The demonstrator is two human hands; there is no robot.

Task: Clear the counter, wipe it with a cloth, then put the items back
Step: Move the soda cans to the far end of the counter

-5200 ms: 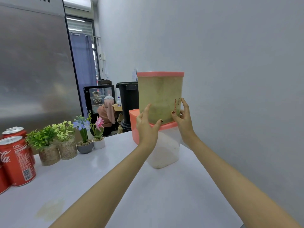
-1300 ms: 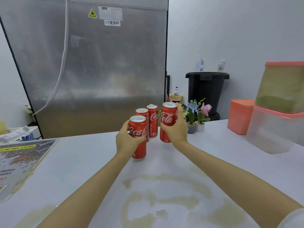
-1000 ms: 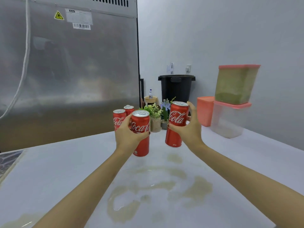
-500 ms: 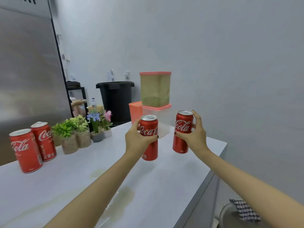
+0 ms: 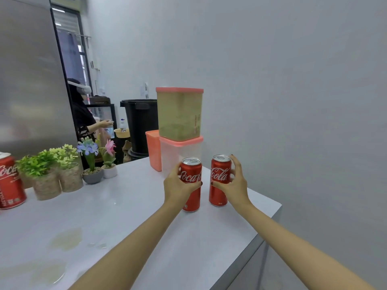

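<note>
Two red Coca-Cola cans stand on the white counter (image 5: 129, 206) near its right end. My left hand (image 5: 178, 187) grips the left can (image 5: 191, 174) around its middle. My right hand (image 5: 234, 185) holds the right can (image 5: 219, 176), thumb across its front and fingers curled round its far side. Both cans rest upright on the counter in front of the stacked containers. No cloth is in view.
A green-filled container with a pink lid (image 5: 179, 114) sits on a clear container (image 5: 178, 153), with a pink tub (image 5: 154, 149) beside them. Small potted plants (image 5: 52, 170) and another red can (image 5: 9, 183) stand at left. Brownish wet stains (image 5: 67, 239) mark the counter. A person (image 5: 83, 114) stands behind.
Both hands carried the two cans right across the counter and lowered them from mid-air onto the surface beside the stacked containers. The view turned to the right.
</note>
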